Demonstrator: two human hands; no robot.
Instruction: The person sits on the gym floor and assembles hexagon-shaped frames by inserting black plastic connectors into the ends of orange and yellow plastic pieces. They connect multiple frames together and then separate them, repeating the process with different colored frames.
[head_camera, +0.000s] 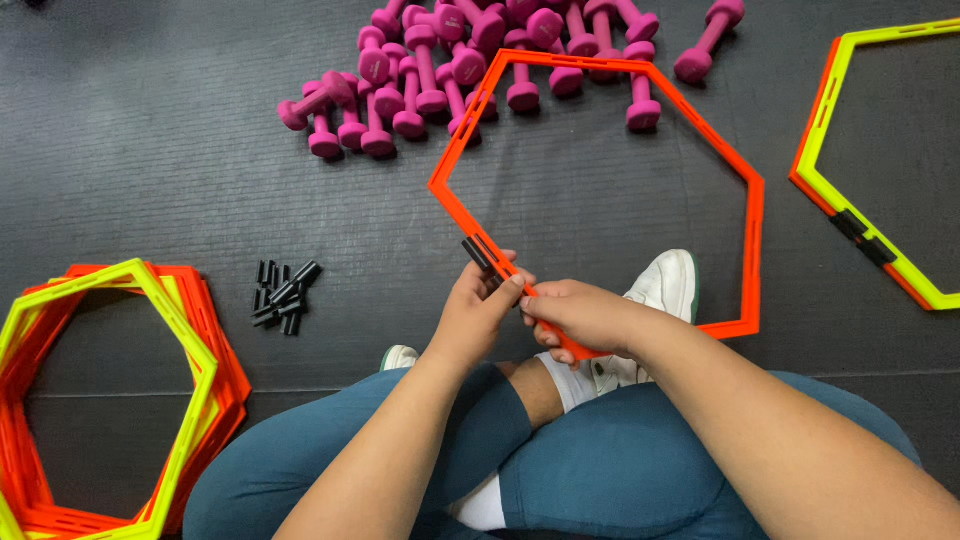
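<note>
**Orange hexagon ring, held at its near edge with a black clip at the fingertips**

Orange hexagon ring (752, 215) lies tilted over the person's lap and the black floor (150, 150), its far edge among the pink dumbbells (470, 60) and its near edge in both hands. The left hand (480, 310) is closed around the bar just below a small black clip (478, 254) that sits on the frame, thumb and fingertips pressed to the bar. The right hand (580, 315) is also closed, pinching the same bar just beside the left, so the two nearly touch.

Judging by this grip, the work is seating or sliding the clip on the bar. It would go best with the right hand holding the frame steady while the left thumb pushes the clip straight along the bar, not at an angle, so it does not jam. Keeping the ring low over the white shoe (672, 285) should stop the long frame from twisting.

More black clips (283, 298) lie in a small heap on the floor to the left, near a stack of orange and yellow rings (195, 345). Another yellow and orange ring (830, 190) lies to the right.
</note>
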